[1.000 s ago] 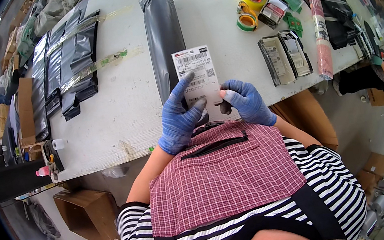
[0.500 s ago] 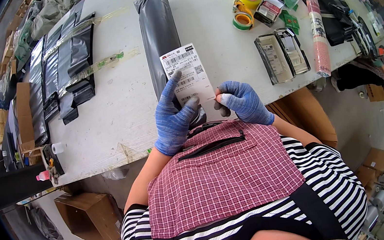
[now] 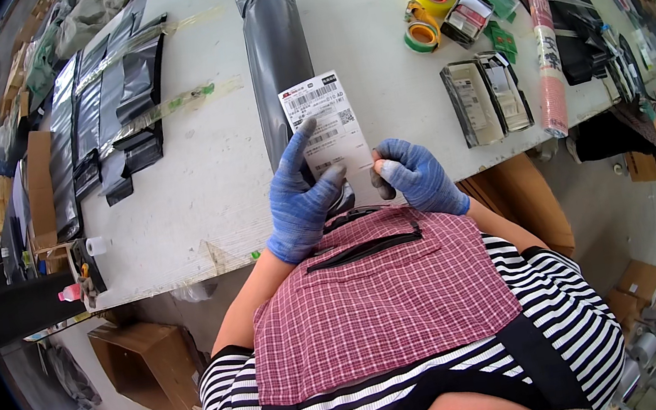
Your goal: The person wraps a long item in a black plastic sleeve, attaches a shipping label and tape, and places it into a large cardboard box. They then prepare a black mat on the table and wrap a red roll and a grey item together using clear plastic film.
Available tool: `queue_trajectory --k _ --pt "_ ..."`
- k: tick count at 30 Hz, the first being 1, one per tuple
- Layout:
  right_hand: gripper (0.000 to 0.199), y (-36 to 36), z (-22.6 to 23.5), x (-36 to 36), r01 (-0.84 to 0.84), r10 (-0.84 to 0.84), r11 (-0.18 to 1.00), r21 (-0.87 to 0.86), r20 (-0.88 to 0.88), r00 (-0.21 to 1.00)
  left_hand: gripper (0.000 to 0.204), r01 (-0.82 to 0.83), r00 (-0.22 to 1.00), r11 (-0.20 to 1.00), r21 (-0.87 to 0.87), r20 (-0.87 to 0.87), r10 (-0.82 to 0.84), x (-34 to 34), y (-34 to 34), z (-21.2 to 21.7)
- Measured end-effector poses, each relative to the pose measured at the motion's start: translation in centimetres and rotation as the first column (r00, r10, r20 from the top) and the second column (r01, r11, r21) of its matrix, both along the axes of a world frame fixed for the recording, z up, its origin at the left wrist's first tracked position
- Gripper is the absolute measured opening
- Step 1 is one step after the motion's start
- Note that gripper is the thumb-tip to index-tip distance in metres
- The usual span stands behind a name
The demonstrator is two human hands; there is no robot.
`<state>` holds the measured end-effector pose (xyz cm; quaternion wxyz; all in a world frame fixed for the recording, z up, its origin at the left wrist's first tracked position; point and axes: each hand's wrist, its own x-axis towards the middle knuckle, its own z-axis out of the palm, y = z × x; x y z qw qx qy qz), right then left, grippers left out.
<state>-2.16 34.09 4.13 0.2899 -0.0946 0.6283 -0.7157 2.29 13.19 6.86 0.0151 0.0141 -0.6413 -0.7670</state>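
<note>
A white shipping label [image 3: 344,140] with barcodes and print lies tilted over the lower part of a long black plastic-wrapped parcel [image 3: 278,44]. My left hand [image 3: 297,197], in a blue knit glove with grey fingertips, grips the label from its left side, index finger stretched along it and thumb lower down. My right hand [image 3: 418,177], gloved alike, is closed in a pinch at the label's lower right corner. Bare thumb and finger tips show through that glove. The parcel's near end is partly hidden behind my left hand and the label.
Several flat black parcels [image 3: 138,76] lie taped at the table's left. On the right are tape dispensers [image 3: 423,34], an open box [image 3: 475,104], a patterned tape-like roll [image 3: 547,65] and more black packages [image 3: 562,21]. Cardboard boxes [image 3: 146,369] stand below the white table [image 3: 205,163].
The whole view has shifted slightly, with the table things appearing a little displaced. Both hands keep nearly the same hold on the label.
</note>
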Motion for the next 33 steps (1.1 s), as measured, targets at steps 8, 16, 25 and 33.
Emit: queue_trajectory --k 8,16,25,33 --pt "0.021 0.5 -0.1 -0.1 0.045 -0.045 0.997 -0.068 0.002 0.999 0.024 -0.001 0.995 0.823 -0.568 -0.082 -0.055 -0.9 0.3 -0.2" --pt "0.013 -0.7 0.5 -0.3 0.016 0.017 0.993 0.117 -0.279 0.96 0.025 0.265 0.943 0.961 -0.083 0.23 -0.24 -0.9 0.6 -0.4" --pt "0.007 -0.9 0.9 -0.8 0.159 0.077 0.936 0.313 -0.625 0.777 0.022 0.26 0.938 0.948 -0.184 0.283 -0.202 -2.8 -1.2 -1.4" --pt "0.005 9.6 -5.7 -3.9 0.533 -0.038 0.601 0.595 -0.645 0.764 0.011 -0.127 0.958 0.801 -0.585 -0.282 -0.054 -10.5 -9.2 -3.2"
